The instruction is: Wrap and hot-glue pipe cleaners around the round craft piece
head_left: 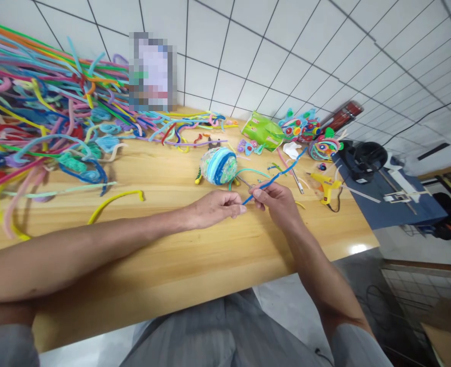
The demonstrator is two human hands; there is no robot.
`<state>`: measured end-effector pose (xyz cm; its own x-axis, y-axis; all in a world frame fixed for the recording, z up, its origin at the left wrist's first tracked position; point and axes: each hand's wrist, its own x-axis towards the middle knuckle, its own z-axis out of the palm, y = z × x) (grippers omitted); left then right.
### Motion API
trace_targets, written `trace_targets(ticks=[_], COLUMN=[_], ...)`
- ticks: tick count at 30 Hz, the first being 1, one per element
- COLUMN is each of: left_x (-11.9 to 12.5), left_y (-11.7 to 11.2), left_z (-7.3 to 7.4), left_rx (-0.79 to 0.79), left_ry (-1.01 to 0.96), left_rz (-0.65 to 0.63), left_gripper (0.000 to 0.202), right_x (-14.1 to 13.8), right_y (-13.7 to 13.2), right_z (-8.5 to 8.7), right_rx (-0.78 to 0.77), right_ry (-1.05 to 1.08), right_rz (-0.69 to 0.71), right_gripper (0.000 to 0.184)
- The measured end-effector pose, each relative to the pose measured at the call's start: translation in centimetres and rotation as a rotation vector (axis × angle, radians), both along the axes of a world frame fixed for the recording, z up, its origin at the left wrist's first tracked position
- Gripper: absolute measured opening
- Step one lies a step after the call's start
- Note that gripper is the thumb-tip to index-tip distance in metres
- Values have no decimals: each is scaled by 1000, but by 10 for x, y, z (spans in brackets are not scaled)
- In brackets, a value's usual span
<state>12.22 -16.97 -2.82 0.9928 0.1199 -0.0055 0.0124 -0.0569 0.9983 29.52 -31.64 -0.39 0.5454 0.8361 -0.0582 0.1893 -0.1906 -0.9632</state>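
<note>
My left hand (214, 207) and my right hand (274, 200) meet over the wooden table (179, 255), both pinched on one blue pipe cleaner (282, 173). The pipe cleaner runs from my fingertips up and to the right. Just beyond my hands lies a wound ball of blue, green and white pipe cleaners (218, 165). A teal pipe cleaner (248, 173) curves on the table behind my fingers.
A big heap of coloured pipe cleaners (37, 117) covers the table's left. A loose yellow pipe cleaner (114, 201) lies in front of it. A yellow glue gun (324, 186), a green packet (263, 131) and finished colourful pieces (305, 130) sit at the right, near the table edge.
</note>
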Motion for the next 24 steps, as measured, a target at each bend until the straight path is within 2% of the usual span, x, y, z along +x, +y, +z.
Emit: trace_targets(ticks=[4,10,14,19,24], left_x=[-1,-2,-3,-4,-3], left_y=[1,1,-2,-3,-2], left_z=[-4,-5,-8,-10,-9], left_rx=[85,67,61,70,69], left_ry=[-29,-17,-38,-22,12], left_rz=[47,37,90,119,114], left_gripper=[40,46,42,43,41], right_x=[-3,-7,-3,7,10], right_y=[1,-1,2,4,0], right_z=[0,5,11,7,8], right_rx=[7,26,23,-16,-90], right_ry=[-61,-157,-145,-189,-330], right_rz=[15,11,93,183,130], right_gripper=[58,50,46,41,47])
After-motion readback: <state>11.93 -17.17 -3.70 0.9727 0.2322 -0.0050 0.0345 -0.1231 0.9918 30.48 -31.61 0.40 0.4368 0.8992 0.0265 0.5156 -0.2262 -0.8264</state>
